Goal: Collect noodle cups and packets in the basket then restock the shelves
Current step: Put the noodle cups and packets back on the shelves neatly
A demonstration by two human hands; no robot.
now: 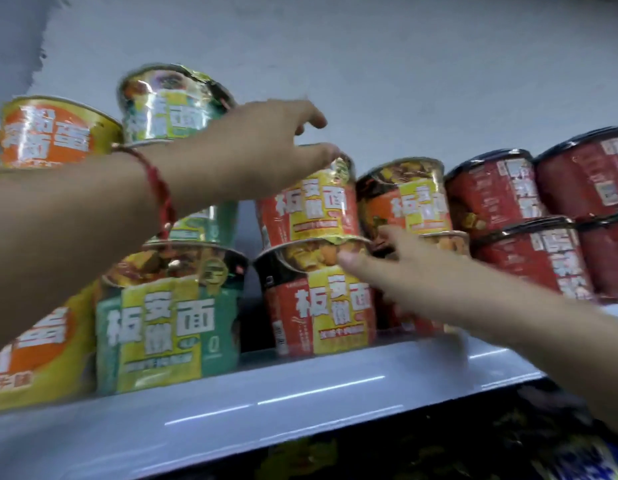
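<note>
Noodle cups stand stacked on a grey shelf [300, 403]. A red cup [314, 209] sits on top of another red cup [321, 306]. My left hand [266, 147], with a red string on the wrist, reaches over the upper red cup, its fingers spread and its thumb touching the cup's top rim. Stretched out flat, my right hand [401, 271] has its fingertip touching the rim of the lower red cup. A green cup [169, 323] stands left of the red stack, with another green cup [169, 102] high up behind my left hand.
Yellow-orange cups [48, 133] stand at the far left. Two stacks of dark red cups [529, 237] fill the right of the shelf, and another orange-red cup [404, 199] sits behind my right hand. A bare wall rises behind. Blurred packets [439, 455] lie below the shelf.
</note>
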